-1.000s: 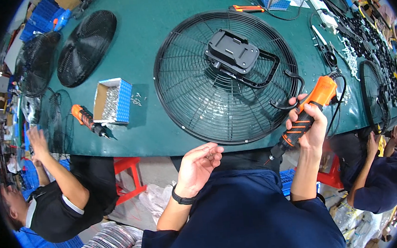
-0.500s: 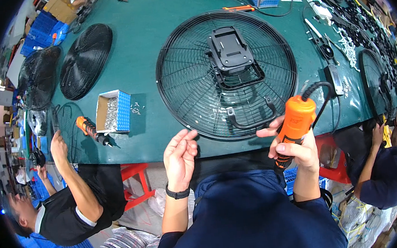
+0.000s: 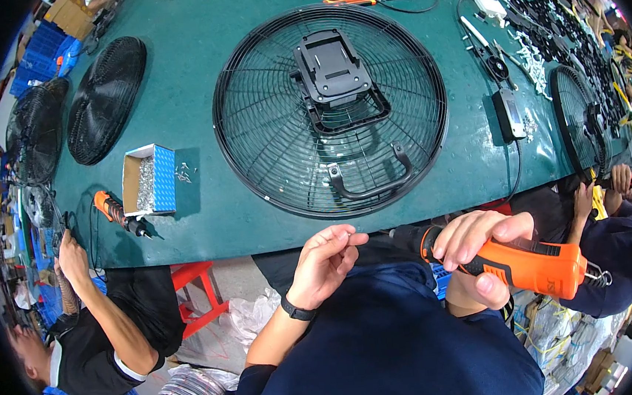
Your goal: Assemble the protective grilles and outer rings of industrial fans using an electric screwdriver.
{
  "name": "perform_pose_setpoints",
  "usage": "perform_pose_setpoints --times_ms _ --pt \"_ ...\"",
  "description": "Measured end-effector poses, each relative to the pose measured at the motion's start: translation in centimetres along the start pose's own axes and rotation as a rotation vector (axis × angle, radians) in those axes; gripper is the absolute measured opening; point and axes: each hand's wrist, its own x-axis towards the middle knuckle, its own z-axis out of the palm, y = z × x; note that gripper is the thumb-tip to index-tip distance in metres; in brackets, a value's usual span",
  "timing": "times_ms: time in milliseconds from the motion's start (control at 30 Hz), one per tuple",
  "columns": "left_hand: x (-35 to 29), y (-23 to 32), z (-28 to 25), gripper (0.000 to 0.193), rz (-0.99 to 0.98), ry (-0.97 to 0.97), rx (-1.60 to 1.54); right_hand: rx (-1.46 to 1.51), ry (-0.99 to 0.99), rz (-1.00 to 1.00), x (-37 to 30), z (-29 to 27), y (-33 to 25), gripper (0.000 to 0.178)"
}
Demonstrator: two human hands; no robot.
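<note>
My right hand [image 3: 476, 238] is wrapped round an orange and black electric screwdriver [image 3: 541, 272], held sideways in front of my body with its tip toward the left. Near that tip, my left hand [image 3: 325, 265] pinches thumb and forefinger together; what lies between them is too small to make out. Beyond both hands, a round black fan grille [image 3: 268, 157] lies on the table. On it are a black mounting box [image 3: 333, 66] with a rectangular frame and a curved black handle [image 3: 375, 192] near the front rim.
Left on the green table [image 3: 208, 236] are a blue open box of screws [image 3: 159, 181], loose screws, another orange screwdriver [image 3: 113, 210] and a black grille [image 3: 108, 102]. A small controller box [image 3: 508, 115] with a cable lies right. Co-workers sit on both sides.
The screwdriver has turned from upright to sideways, its tip now toward my left hand. My left hand has moved right and nearer to me. The whole view has shifted slightly.
</note>
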Motion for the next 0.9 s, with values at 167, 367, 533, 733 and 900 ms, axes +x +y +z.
perform_pose_setpoints --times_ms 167,367,533,733,900 --pt "0.6 -0.3 0.5 0.019 -0.173 -0.095 -0.079 0.090 -0.164 -0.097 0.2 -0.4 0.9 0.053" --pt "0.6 -1.0 0.3 0.024 -0.234 -0.174 -0.143 0.059 -0.193 -0.108 0.6 0.0 1.1 0.052" --pt "0.5 -1.2 0.3 0.025 -0.236 -0.186 -0.127 0.076 -0.197 -0.086 0.8 -0.1 1.1 0.052" --pt "0.5 -1.0 0.7 0.028 -0.210 -0.182 -0.098 0.091 -0.198 -0.091 0.7 -0.3 0.8 0.052" --pt "0.5 -0.8 1.2 0.030 -0.207 -0.184 -0.047 0.093 -0.200 -0.067 0.9 -0.2 0.6 0.052"
